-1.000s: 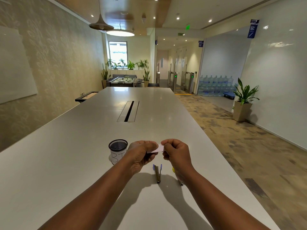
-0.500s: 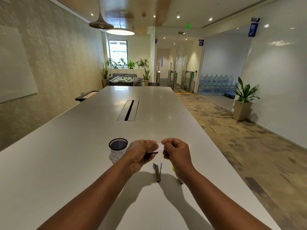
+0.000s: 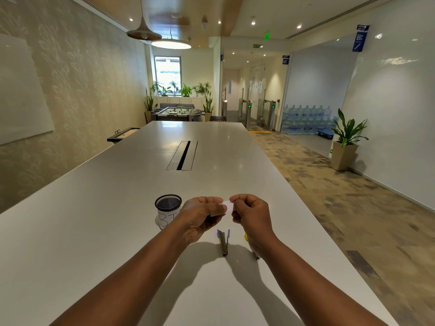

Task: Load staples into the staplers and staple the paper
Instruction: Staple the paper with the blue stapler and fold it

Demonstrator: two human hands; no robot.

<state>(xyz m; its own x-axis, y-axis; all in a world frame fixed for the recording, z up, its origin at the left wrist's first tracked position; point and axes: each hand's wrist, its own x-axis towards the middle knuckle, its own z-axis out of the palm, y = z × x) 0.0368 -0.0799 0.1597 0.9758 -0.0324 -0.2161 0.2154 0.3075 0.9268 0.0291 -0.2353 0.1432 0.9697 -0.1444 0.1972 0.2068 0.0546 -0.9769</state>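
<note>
A: White and glossy, the long tabletop runs away from the camera, with a dark slot set into its middle. What are the hands doing?

B: Both are raised just above it, close together. The left hand and the right hand each pinch one end of a small pale slip of paper, held between them. The fingers of the right hand are curled and closed on its right edge; those of the left are clenched round the other end.

A: And the staplers?

B: A small stapler with blue sides and a metal channel lies open on the tabletop just below the hands, between the two wrists. A second one sits to its right, mostly hidden under the right wrist; only a yellow bit and a metal tip show.

A: Anything else nearby?

B: A black mesh cup with a white paper label stands upright just left of the left hand, which covers part of the handwriting on the label.
</note>
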